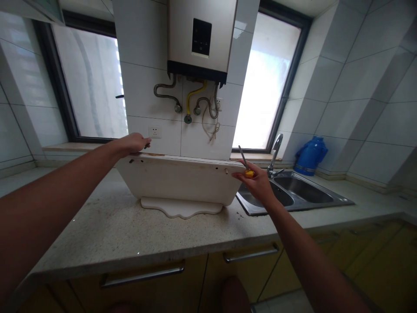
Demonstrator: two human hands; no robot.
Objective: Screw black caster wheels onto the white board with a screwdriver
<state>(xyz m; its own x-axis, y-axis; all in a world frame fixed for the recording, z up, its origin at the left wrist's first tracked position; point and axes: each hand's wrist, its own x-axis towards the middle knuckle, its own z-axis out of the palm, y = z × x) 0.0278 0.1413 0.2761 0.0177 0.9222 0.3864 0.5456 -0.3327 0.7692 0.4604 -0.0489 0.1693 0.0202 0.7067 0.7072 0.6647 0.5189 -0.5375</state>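
Observation:
A white panel [179,179] with rounded corners stands on its edge on the worktop. Small dark holes and a short peg [226,171] show on its face, and a scalloped white board [182,208] juts out along its bottom. My left hand [134,143] is closed above the panel's top left corner, with a small dark piece [147,145] sticking out between its fingers; its kind is too small to tell. At the top right corner, my right hand [256,178] grips a screwdriver [249,173] with a yellow handle, its shaft pointing up. The right fingers reach the panel's edge.
A steel double sink [302,187] with a tap [276,150] lies right of the panel. Behind it stands a blue thermos flask [311,155]. A water heater [202,39] with hoses hangs on the wall above. Cabinet handles [143,277] line the counter [107,217] front.

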